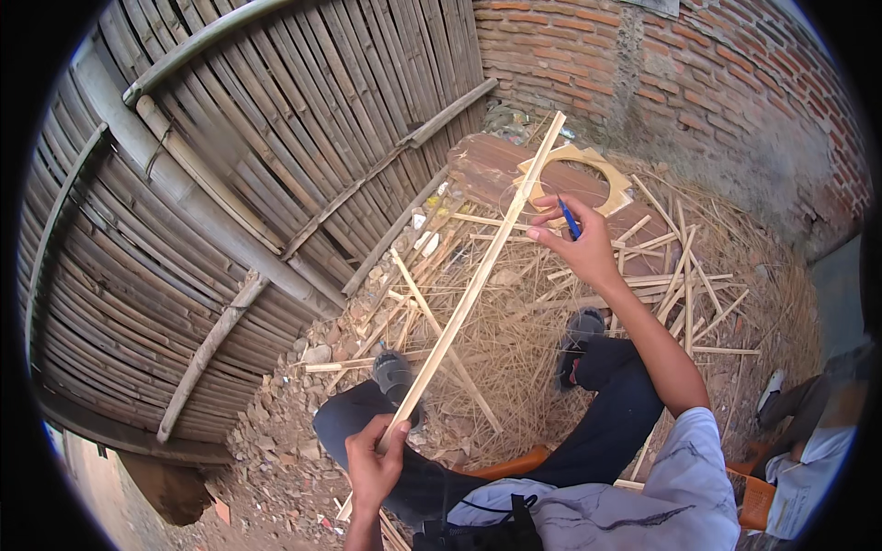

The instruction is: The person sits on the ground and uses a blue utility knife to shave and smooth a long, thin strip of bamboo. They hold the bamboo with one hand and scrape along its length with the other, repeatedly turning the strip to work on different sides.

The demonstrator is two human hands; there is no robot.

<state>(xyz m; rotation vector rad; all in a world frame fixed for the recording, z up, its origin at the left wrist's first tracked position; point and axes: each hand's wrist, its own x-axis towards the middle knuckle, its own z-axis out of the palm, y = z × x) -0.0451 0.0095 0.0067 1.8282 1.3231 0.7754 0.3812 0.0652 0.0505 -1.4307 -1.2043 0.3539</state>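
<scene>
My left hand (374, 456) is closed around the near end of a long, pale, split bamboo strip (469, 298). The strip slants up and away to the right, past my right hand. My right hand (581, 241) grips a blue pen (570, 220) between its fingers, close beside the strip's upper part. Whether those fingertips touch the strip I cannot tell. Beyond the right hand lies a pale flat piece with a round hole and a jagged outer edge (618, 184), resting on a reddish-brown board (487, 163).
Loose bamboo sticks (687, 285) and dry shavings (524, 340) cover the ground around my feet. A bamboo slat wall (303, 119) rises on the left, a brick wall (570, 55) at the back. Another person (818, 413) is at the right edge, near an orange plastic seat (756, 500).
</scene>
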